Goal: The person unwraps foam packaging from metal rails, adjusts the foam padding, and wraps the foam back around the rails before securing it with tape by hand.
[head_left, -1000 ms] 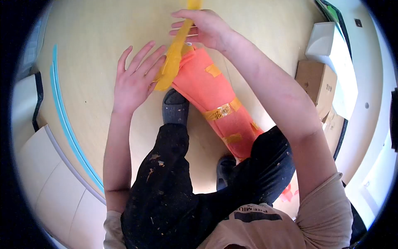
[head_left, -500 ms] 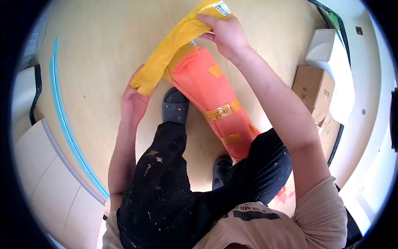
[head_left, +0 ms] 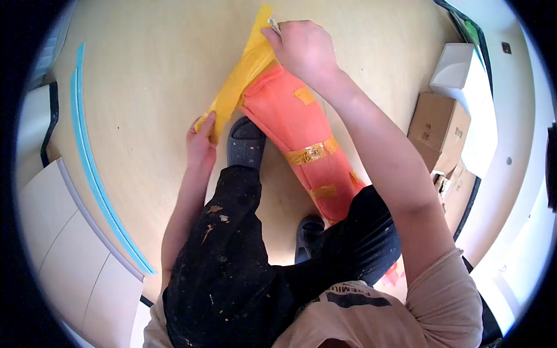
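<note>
You are holding a yellow strip (head_left: 241, 78) stretched slantwise across the upper end of an orange bundle (head_left: 293, 113). Your left hand (head_left: 203, 141) is pinching the strip's lower end between thumb and fingers; your right hand (head_left: 304, 51) is closing around its upper part, thumb pressing by a small white printed patch (head_left: 274, 25), though its other fingers are hiding from view. The bundle is lying over the floor (head_left: 139, 110), its far end running to your right trouser leg (head_left: 371, 229); whether the strip is touching it, you cannot tell from here.

If the strip is sticky, slackening either pinch could be letting it fold and cling to itself. Uneven pulling could be setting it down crooked or creasing it. Your left slipper (head_left: 243, 152) is sitting just below the strip, so a drooping end could be catching there. A shifting knee could be nudging the bundle askew.
</note>
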{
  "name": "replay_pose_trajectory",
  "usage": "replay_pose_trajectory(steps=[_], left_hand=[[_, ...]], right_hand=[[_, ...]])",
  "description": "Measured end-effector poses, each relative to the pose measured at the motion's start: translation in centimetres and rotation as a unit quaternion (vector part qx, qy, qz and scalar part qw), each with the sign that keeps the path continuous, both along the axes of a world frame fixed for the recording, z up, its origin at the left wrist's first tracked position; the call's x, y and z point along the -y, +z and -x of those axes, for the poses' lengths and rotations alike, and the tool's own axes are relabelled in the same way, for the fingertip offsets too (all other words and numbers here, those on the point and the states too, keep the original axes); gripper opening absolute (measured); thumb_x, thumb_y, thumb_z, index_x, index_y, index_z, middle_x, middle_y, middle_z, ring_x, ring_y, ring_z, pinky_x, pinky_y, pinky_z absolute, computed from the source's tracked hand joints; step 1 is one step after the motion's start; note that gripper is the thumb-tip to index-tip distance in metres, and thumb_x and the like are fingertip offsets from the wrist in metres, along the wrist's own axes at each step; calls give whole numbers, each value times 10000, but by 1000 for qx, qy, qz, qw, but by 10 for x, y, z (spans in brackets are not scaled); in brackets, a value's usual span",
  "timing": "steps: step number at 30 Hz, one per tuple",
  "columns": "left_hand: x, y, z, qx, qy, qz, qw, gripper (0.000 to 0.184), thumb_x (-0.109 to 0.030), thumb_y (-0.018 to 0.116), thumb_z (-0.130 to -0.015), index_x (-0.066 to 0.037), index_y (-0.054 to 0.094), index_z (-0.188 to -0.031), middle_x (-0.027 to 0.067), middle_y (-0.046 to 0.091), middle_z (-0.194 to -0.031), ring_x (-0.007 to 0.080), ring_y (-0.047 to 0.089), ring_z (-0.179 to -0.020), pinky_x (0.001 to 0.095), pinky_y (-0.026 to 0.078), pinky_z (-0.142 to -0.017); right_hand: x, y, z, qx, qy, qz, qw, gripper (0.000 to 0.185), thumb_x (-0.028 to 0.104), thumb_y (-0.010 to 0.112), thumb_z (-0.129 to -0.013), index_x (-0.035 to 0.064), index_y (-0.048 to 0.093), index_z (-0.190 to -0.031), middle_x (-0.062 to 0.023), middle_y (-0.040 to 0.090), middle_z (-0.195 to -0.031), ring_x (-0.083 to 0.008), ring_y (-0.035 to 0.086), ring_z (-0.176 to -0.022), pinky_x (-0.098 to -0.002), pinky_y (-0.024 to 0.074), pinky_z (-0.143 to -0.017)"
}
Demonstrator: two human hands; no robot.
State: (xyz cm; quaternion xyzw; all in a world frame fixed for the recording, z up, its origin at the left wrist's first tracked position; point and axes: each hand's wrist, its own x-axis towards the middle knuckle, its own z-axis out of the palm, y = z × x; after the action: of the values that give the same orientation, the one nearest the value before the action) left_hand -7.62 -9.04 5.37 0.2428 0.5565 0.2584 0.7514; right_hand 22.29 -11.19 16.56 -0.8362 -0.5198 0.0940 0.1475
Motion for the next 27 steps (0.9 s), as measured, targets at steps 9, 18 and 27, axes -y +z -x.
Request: replay_pose_trajectory(steps=[9, 18, 27], left_hand=[[30, -34, -32, 20, -30, -10, 999, 229, -155, 746, -972, -14, 694, -1145, 25, 704, -992, 91, 643, -848, 237, 502, -720], [20, -72, -32, -58, -125, -176, 975, 242, -133, 792, -929, 26, 732, -1102, 35, 729, -965, 98, 656, -842, 252, 531, -776], [-58, -72, -6, -108, -429, -228, 867, 338, -137, 794, -912, 17, 680, -1190, 77, 727, -1088, 138, 684, -1017, 300, 540, -909]], right_hand=[[61, -75, -29, -138, -141, 36, 980, 553, 485, 626, -987, -33, 720, -818, -250, 680, -718, -391, 712, -719, -467, 550, -661], [59, -133, -20, -308, -277, -3, 910, 599, 517, 641, -978, -64, 710, -849, -272, 688, -768, -398, 699, -752, -483, 529, -721], [53, -150, -14, -333, -279, 14, 900, 641, 542, 616, -994, -87, 704, -908, -276, 706, -827, -343, 709, -785, -457, 525, -734]])
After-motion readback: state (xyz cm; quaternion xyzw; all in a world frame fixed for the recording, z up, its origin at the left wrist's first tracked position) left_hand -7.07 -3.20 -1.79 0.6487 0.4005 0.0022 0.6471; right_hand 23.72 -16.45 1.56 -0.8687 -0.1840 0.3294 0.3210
